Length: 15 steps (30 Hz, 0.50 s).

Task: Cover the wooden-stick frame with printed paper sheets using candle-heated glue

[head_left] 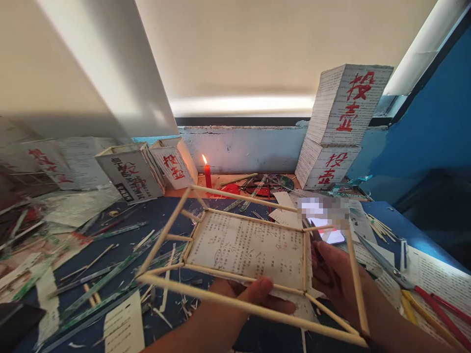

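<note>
A tapered frame of pale wooden sticks (228,298) is held up before me, its wide open end toward me. Printed paper (250,247) covers its smaller far end. My left hand (257,296) grips the lower edge of that papered end, the thumb over the stick and other fingers partly hidden under it. My right hand (331,264) reaches through the right side of the frame and pinches the papered end's right edge, its fingertips partly hidden behind it. Just beyond the right hand lies a phone with a lit screen (327,230).
A red candle (208,176) burns at the back. Paper-covered boxes with red characters stand at left (130,171) and stacked at right (331,164). Red-handled scissors (401,277), a yellow-handled tool (412,306), and several sticks (380,228) lie at right. Scraps cover the blue tabletop (147,215).
</note>
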Available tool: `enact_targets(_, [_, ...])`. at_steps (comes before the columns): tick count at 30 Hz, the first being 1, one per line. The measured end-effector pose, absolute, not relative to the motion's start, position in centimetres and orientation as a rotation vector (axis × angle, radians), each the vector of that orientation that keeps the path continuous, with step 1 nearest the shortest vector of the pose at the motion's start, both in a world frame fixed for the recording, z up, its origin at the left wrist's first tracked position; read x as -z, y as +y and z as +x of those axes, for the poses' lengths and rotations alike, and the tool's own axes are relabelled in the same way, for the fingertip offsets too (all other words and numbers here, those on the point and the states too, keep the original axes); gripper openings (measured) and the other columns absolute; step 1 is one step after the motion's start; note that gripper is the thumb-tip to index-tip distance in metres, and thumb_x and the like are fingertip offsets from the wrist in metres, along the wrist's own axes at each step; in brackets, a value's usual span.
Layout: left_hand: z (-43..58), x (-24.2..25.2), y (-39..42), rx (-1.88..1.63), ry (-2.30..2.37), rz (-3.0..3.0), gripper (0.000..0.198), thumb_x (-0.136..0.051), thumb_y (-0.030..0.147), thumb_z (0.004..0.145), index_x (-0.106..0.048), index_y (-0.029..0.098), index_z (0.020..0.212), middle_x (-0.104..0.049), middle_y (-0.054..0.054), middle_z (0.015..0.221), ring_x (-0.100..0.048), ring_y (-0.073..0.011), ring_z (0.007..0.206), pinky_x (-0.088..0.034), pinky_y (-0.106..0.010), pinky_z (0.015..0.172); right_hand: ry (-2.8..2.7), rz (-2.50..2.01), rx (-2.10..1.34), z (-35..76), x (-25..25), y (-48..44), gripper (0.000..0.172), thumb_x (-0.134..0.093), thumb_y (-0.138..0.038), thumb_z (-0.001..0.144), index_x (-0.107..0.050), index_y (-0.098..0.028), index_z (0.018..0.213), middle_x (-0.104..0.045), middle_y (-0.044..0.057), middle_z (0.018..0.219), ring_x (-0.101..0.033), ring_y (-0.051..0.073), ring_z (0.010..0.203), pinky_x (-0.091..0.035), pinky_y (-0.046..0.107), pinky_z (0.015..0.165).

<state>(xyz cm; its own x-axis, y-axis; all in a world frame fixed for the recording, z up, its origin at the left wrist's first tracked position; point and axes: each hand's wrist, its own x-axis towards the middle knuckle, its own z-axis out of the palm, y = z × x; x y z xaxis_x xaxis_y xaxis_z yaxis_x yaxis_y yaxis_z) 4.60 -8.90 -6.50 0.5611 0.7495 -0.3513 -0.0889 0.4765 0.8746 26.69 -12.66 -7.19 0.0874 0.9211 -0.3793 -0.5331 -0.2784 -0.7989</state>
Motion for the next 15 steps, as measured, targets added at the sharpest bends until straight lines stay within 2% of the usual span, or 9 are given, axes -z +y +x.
enact_targets(3, [4.4, 6.5, -8.3, -0.715, 0.836, 0.880, 0.053, -0.078, 0.060, 0.075, -0.081, 0.009, 0.091, -0.080, -0.017, 0.082, -0.078, -0.0314, 0.075, -0.064, -0.042, 0.077, -0.493, -1.055, -1.579, 26.3, 6.6, -13.3, 0.035, -0.071, -0.055, 0.085, -0.073, -0.020, 0.094, -0.062, 0.000, 0.072, -0.056, 0.013, 0.062, -0.050, 0.024, 0.060])
enact_targets(6, [4.2, 6.2, -7.8, -0.819, 0.795, 0.828, 0.049, -0.080, 0.054, 0.076, -0.080, 0.010, 0.097, -0.081, -0.015, 0.085, -0.078, -0.0293, 0.078, -0.064, -0.038, 0.075, -0.640, -1.120, -1.586, 26.0, 6.2, -14.2, 0.040, -0.066, -0.053, 0.090, -0.072, -0.023, 0.115, -0.063, 0.002, 0.078, -0.059, 0.016, 0.074, -0.050, 0.027, 0.073])
enact_targets(9, [4.2, 5.7, -7.7, -0.882, 0.779, 0.766, 0.047, -0.084, 0.052, 0.072, -0.080, 0.010, 0.094, -0.081, -0.015, 0.083, -0.078, -0.0307, 0.078, -0.065, -0.039, 0.072, -0.920, -1.203, -1.572, 26.0, 6.1, -15.0, 0.048, -0.061, -0.057, 0.092, -0.066, -0.026, 0.128, -0.061, 0.001, 0.074, -0.057, 0.018, 0.075, -0.049, 0.029, 0.074])
enact_targets(12, [4.4, 5.3, -8.0, -0.836, 0.804, 0.762, 0.051, -0.083, 0.053, 0.073, -0.080, 0.008, 0.096, -0.080, -0.017, 0.084, -0.078, -0.0322, 0.081, -0.064, -0.043, 0.078, -1.001, -1.222, -1.576, 25.8, 5.8, -15.2, 0.050, -0.057, -0.061, 0.092, -0.064, -0.028, 0.129, -0.061, 0.002, 0.078, -0.055, 0.017, 0.074, -0.048, 0.029, 0.071])
enact_targets(15, [4.5, 5.2, -8.2, -0.793, 0.809, 0.762, 0.056, -0.081, 0.056, 0.074, -0.079, 0.007, 0.101, -0.080, -0.018, 0.092, -0.077, -0.0337, 0.088, -0.062, -0.043, 0.082, -1.059, -1.154, -1.606, 25.3, 5.2, -14.8, 0.050, -0.058, -0.065, 0.089, -0.067, -0.027, 0.122, -0.057, 0.001, 0.075, -0.051, 0.016, 0.067, -0.047, 0.028, 0.065])
